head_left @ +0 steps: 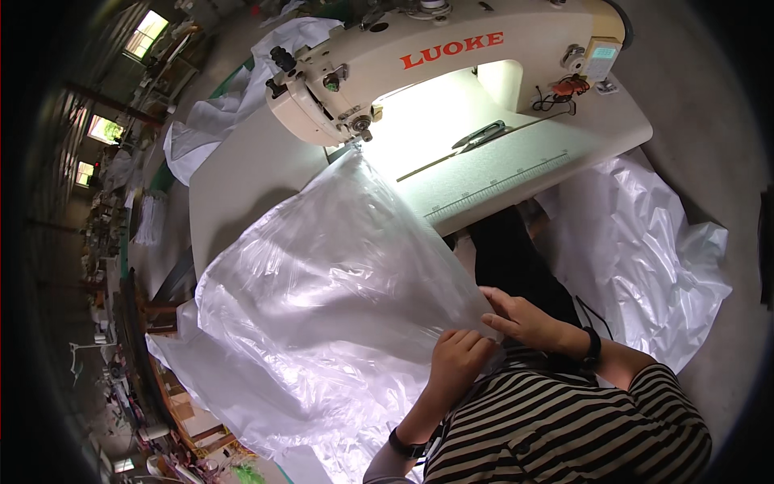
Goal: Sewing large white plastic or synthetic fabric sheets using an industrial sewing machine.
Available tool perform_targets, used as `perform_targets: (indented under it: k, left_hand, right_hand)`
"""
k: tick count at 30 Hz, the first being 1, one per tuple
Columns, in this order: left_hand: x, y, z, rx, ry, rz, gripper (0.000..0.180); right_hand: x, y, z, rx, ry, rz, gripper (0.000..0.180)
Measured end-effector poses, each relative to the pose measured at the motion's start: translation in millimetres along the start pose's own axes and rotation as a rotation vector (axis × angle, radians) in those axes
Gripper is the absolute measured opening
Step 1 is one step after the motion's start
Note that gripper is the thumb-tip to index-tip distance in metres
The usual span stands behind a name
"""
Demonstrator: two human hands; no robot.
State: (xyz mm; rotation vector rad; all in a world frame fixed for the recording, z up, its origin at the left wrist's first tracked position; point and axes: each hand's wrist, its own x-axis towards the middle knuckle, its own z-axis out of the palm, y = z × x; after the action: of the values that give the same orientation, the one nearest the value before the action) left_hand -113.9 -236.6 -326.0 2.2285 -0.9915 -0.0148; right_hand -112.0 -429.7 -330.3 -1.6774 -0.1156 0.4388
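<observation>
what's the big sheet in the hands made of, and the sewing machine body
The sheet looks like thin translucent plastic film: glossy, crinkled, catching glare. The sewing machine body seems cream-painted metal, smooth and semi-gloss, though moulded plastic cannot be ruled out. Both hands, left and right, pinch the sheet's edge.

Sewing-machine head (overhanging) above tabletop

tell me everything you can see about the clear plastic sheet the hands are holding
The clear plastic sheet is thin, glossy and translucent, creased and wrinkled, with a whitish sheen. It stretches from under the sewing machine head near the needle, across the front edge of the pale table, down toward the person's lap, billowing loosely. The left hand grips its near edge with curled fingers, and the right hand pinches the same edge right beside it. More of it spills lower left, below the table.
</observation>
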Motion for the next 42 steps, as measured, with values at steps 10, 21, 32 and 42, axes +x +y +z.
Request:
perform_targets:
  k: [10,21,32,42]
  left_hand:
    - [-10.1,-20.8,-17.3,-0.095,0.162,-0.143,0.015]
    - [-144.4,-162.5,-20.7,0.165,0.579,-1.272,0.114]
    - [-191.0,-157.6,-37.9,-0.571,1.575,-1.083,0.039]
    - [-144.9,-171.2,-114.9,-0.454,1.441,-0.883,0.043]
  right_hand:
    - [6.3,-1.2,10.2,-0.535,0.205,-0.181,0.062]
    - [9.1,-0.7,17.9,-0.792,0.093,-0.119,0.069]
    - [27.3,-11.3,49.5,-0.722,-0.059,-0.183,0.064]
    - [119.1,-29.7,38.2,-0.806,0.103,-0.291,0.055]
